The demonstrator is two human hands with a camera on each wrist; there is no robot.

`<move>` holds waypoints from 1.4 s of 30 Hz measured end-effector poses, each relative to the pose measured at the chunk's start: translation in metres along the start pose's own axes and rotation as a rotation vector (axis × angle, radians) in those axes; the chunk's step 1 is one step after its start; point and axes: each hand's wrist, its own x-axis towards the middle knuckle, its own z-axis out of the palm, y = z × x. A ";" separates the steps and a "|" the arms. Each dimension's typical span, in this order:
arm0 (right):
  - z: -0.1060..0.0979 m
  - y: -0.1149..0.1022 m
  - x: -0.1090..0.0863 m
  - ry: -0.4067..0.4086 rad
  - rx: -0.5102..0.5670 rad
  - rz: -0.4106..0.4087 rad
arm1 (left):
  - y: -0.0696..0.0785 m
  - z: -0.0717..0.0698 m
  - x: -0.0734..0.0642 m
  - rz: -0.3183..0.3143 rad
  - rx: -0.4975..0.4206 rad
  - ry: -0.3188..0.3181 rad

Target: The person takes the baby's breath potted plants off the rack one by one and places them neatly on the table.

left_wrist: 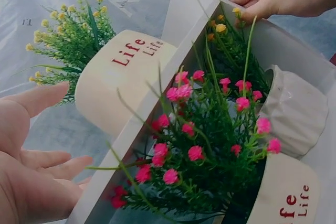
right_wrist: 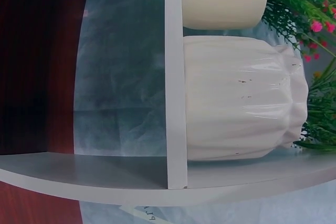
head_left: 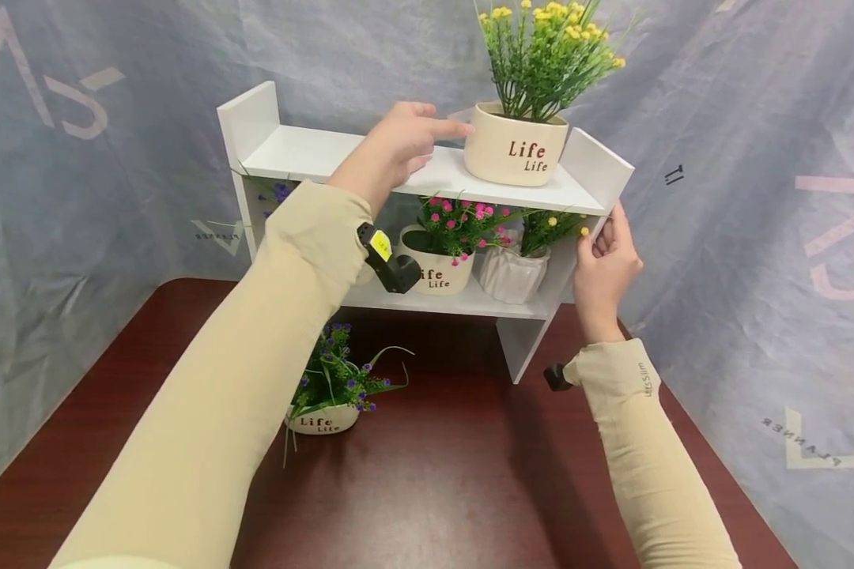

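On the top board of a white shelf [head_left: 306, 150] stands a cream oval "Life" pot [head_left: 491, 154] with yellow flowers [head_left: 541, 67]. My left hand [head_left: 402, 142] hovers over that board, its forefinger stretched out to the pot's left side. Its other fingers are loosely spread, with nothing held in them, as the left wrist view shows. My right hand [head_left: 607, 269] grips the front edge of the shelf's right side panel [head_left: 598, 170], just under the top board. On the middle board sit a pink-flowered "Life" pot [head_left: 451, 273] and a fluted white pot [head_left: 515, 276].
Another "Life" pot [head_left: 323, 421] with purple flowers stands on the dark red table [head_left: 427, 474], in front of the shelf. More purple flowers [head_left: 279, 192] show at the middle board's left, partly hidden by my left arm. Grey cloth [head_left: 740, 118] hangs behind and at both sides.
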 end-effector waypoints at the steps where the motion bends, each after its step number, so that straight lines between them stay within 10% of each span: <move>1: 0.000 0.000 0.000 0.004 0.007 0.001 | -0.001 0.001 0.001 0.008 0.015 -0.005; 17: -0.001 0.000 0.000 0.011 0.048 -0.001 | -0.012 0.034 0.020 0.212 0.218 0.069; 42: 0.003 0.000 -0.004 0.022 0.055 -0.008 | -0.015 0.040 0.027 0.222 0.397 0.050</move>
